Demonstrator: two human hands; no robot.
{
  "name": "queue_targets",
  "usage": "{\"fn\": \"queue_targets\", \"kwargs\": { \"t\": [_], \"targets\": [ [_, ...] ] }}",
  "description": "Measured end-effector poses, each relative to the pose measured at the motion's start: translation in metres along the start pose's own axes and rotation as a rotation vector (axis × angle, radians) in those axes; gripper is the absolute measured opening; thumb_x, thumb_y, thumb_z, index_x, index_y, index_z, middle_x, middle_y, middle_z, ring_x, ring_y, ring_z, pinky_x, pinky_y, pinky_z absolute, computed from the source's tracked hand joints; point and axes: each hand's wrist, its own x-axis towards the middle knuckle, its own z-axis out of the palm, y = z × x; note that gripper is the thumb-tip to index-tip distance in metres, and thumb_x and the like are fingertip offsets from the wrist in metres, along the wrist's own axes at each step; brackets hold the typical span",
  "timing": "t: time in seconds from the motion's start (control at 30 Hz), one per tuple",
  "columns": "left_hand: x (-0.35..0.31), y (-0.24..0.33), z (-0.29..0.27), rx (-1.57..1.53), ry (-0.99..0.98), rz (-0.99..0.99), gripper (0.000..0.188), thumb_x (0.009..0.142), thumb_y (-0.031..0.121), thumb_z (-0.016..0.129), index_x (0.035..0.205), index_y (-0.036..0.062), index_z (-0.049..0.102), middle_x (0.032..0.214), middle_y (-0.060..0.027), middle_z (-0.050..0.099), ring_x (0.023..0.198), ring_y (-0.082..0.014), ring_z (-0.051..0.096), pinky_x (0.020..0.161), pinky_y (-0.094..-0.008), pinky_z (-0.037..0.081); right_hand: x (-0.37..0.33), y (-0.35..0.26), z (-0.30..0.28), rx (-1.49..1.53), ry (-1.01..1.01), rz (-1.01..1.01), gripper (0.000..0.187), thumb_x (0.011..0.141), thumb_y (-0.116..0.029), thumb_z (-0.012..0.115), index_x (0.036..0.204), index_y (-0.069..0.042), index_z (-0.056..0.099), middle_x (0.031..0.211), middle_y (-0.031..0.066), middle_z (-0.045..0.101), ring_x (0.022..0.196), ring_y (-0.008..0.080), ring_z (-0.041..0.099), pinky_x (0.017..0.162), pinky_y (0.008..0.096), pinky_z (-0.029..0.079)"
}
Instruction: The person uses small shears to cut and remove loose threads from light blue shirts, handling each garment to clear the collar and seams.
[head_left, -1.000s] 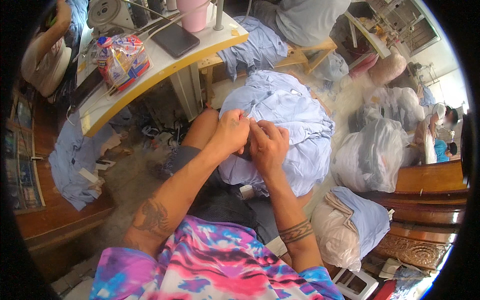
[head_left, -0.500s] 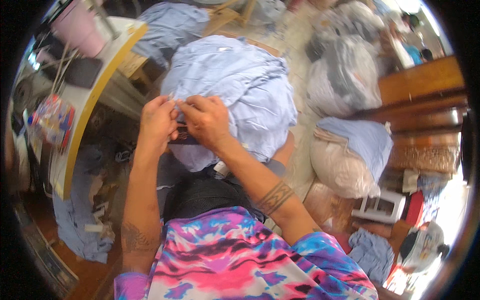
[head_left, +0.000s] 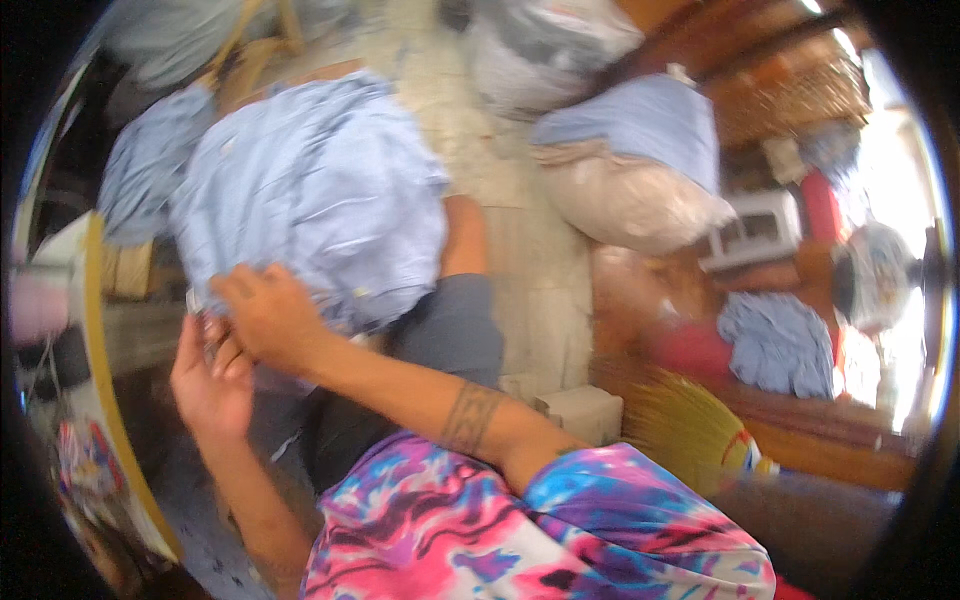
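A large heap of light blue cloth garments [head_left: 310, 190] rests on my lap and bulges out in front of me. My right hand [head_left: 275, 315] lies at its near left edge, fingers bent and closed on the blue cloth. Just below and left of it, my left hand [head_left: 212, 380] is held palm up with curled fingers close to the right fingertips. A small pale, shiny thing [head_left: 193, 300] shows at the left fingertips, too blurred to name. My right hand hides part of where the two meet.
A yellow-edged table [head_left: 105, 370] stands close on my left. More blue cloth [head_left: 160, 165] lies beyond it. To the right are a stuffed sack [head_left: 625, 195] topped with blue cloth, a white plastic stool [head_left: 755, 230], a crumpled blue garment [head_left: 780, 345] and a straw broom [head_left: 685, 425].
My view has swung right, so the heap and my hands now sit farther left in it. Both hands stay close together at the cloth's near edge. The broom has come into sight.
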Motion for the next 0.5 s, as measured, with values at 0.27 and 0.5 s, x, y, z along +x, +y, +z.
{"fn": "queue_targets", "kwargs": {
  "t": [0.27,0.5],
  "targets": [
    [0.027,0.017,-0.013,-0.026,-0.093,-0.073,0.036,0.113,0.027,0.039,0.125,-0.0051,0.051,0.104,-0.0116,0.061,0.062,-0.0121,0.038,0.051,-0.0278,0.036,0.022,0.033,-0.013,-0.09,-0.083,-0.197,0.011,0.075,-0.025,0.07,0.08,-0.015,0.071,0.078,0.0011,0.061,0.075,0.021,0.062,0.073,0.0379,0.043],
    [0.034,0.024,-0.037,-0.144,-0.214,-0.097,0.034,0.113,0.031,0.039,0.119,0.0,0.05,0.095,-0.0074,0.05,0.063,-0.0127,0.036,0.048,-0.0276,0.034,0.039,0.022,-0.001,-0.217,-0.265,-0.303,0.012,0.08,-0.027,0.07,0.08,-0.018,0.078,0.087,0.0011,0.07,0.074,0.0182,0.066,0.077,0.0415,0.043]
  ]
}}
